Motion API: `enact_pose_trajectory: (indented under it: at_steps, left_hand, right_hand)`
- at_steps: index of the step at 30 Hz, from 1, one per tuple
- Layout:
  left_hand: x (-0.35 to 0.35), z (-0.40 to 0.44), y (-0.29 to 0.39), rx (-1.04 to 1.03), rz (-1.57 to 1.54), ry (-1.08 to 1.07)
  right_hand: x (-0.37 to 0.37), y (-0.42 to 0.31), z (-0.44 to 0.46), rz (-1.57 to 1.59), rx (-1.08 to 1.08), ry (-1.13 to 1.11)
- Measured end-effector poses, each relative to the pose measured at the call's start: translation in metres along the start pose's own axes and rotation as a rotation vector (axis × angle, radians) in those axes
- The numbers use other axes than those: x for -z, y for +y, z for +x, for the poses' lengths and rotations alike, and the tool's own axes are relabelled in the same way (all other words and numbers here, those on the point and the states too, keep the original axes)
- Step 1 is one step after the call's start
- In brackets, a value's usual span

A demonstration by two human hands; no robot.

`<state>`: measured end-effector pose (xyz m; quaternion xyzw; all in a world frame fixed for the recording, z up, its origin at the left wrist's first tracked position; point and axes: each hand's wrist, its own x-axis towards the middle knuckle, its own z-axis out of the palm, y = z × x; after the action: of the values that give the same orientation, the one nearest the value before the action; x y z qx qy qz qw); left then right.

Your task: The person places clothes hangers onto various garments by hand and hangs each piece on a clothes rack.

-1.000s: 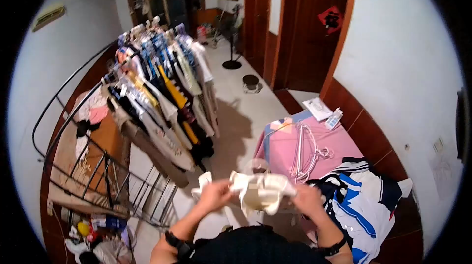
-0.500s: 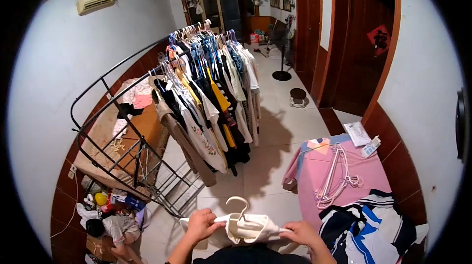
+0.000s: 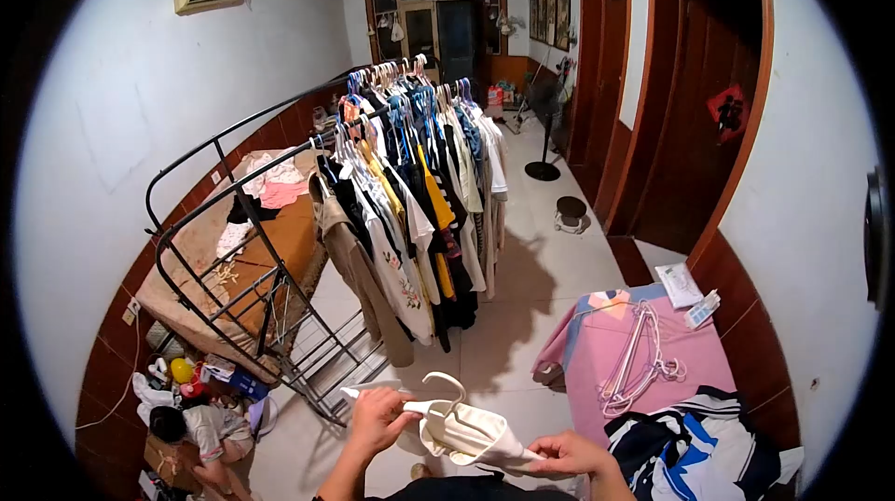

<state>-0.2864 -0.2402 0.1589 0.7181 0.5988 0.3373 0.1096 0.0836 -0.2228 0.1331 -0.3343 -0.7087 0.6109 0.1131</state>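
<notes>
A cream garment hangs on a pale clothes hanger, its hook sticking up from the neck opening. My left hand pinches the garment and hanger at the left shoulder. At the right shoulder, the fingers of my right hand are closed on the fabric. The lower part of the garment is mostly out of sight below my hands. Just ahead stands a black metal rack with many hung clothes.
To the right, a pink-covered table bears loose white hangers and a heap of navy, white and blue clothes. A person crouches at lower left beside a bed. Farther back are a stool and a standing fan.
The view has tilted up and shifted slightly left. The garment now slants, its right shoulder lower, and my right hand has dropped a little. Both hands keep hold of it.
</notes>
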Motion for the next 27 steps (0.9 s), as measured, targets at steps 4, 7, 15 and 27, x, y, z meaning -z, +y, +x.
enact_pose_trajectory:
  at_steps: [4, 7, 15, 27]
  left_hand:
    - [0.006, 0.007, -0.02, -0.051, -0.03, -0.003]
    - [0.016, 0.01, -0.042, -0.082, -0.025, 0.036]
    - [0.05, 0.01, -0.116, -0.042, -0.078, 0.152]
    - [0.066, 0.046, -0.185, 0.156, -0.151, 0.411]
  right_hand:
    - [-0.015, -0.01, 0.004, 0.265, -0.111, -0.082]
    - [-0.027, -0.02, 0.021, 0.381, -0.113, -0.143]
    - [-0.06, -0.051, 0.101, 0.278, -0.077, -0.14]
    - [-0.071, -0.123, 0.208, 0.369, -0.137, -0.059]
